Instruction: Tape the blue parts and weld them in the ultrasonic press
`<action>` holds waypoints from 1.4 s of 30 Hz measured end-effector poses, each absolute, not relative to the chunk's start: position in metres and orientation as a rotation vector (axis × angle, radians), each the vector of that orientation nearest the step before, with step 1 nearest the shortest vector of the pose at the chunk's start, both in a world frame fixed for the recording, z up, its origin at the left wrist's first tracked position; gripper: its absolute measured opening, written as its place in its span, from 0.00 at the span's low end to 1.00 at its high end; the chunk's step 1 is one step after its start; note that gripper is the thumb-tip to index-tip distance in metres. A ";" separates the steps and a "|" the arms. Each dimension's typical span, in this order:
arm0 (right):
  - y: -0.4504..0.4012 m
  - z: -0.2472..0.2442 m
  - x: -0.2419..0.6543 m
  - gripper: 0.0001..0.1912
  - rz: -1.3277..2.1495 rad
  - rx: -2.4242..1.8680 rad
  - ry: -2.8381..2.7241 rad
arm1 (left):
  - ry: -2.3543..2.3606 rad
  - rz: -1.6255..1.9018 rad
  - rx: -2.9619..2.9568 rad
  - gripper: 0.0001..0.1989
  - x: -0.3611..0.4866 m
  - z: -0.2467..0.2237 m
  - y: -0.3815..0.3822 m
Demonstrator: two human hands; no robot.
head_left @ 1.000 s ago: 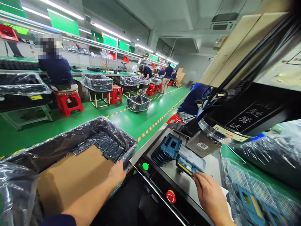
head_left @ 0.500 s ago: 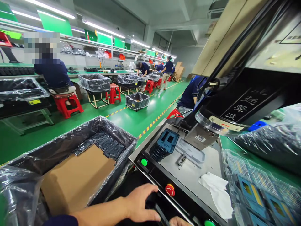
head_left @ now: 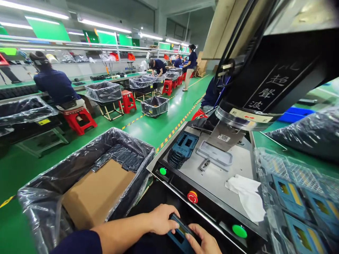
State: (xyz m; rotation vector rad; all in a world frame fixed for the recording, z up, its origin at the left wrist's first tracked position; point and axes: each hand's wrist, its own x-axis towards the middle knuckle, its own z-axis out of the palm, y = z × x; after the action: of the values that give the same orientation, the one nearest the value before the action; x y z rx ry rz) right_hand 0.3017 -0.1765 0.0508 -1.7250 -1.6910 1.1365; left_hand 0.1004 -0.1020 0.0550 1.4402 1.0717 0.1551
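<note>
Blue plastic part (head_left: 180, 231) sits low at bottom centre of the frame, below the front edge of the machine table (head_left: 219, 176). Left hand (head_left: 161, 220) closes over its upper left end; right hand (head_left: 205, 243) pinches its lower right end with thumb on top. Judged step: part held in both hands off the fixture, being handled or checked; next move calls for a firm two-ended grip and a clear path past the red stop button (head_left: 192, 197). Lined bin (head_left: 87, 173) at left centre holds a cardboard sheet (head_left: 97, 192) over dark parts. Clear bag (head_left: 296, 197) at lower right holds more blue parts. White cloth (head_left: 246, 195) lies on the table.
</note>
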 end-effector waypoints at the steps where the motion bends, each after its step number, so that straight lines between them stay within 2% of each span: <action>1: -0.177 0.050 0.302 0.19 1.101 -1.735 -1.689 | 1.086 0.149 1.437 0.16 0.100 0.056 -0.102; 5: -0.178 0.049 0.305 0.21 0.992 -1.748 -1.713 | 1.192 0.113 1.398 0.16 0.103 0.063 -0.102; 14: -0.177 0.060 0.304 0.19 0.893 -1.787 -1.736 | 1.153 0.286 1.252 0.11 0.110 0.055 -0.099; 21: -0.181 0.061 0.295 0.17 0.973 -1.796 -1.637 | 1.116 0.282 1.308 0.09 0.105 0.067 -0.098; 25: -0.181 0.056 0.292 0.17 1.058 -1.748 -1.445 | 1.194 0.263 1.454 0.17 0.104 0.066 -0.097; 31: -0.182 0.055 0.284 0.18 1.103 -1.670 -1.321 | 1.437 0.245 1.836 0.43 0.113 0.078 -0.109; 33: -0.183 0.054 0.282 0.18 1.091 -1.667 -1.319 | 1.449 0.233 1.877 0.47 0.117 0.082 -0.111; 35: -0.184 0.054 0.283 0.18 1.088 -1.672 -1.310 | 1.435 0.219 1.881 0.43 0.118 0.084 -0.111; 39: -0.182 0.051 0.288 0.18 1.112 -1.694 -1.236 | 1.375 0.203 1.768 0.25 0.113 0.079 -0.106; 42: -0.180 0.048 0.290 0.19 1.163 -1.694 -1.152 | 1.319 0.271 1.577 0.19 0.109 0.071 -0.103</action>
State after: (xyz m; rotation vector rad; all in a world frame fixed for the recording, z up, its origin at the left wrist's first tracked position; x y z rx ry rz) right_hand 0.2903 -0.1800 0.0480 -1.6941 -1.1519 1.1633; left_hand 0.1093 -0.1034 0.0707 1.5768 1.3186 0.2710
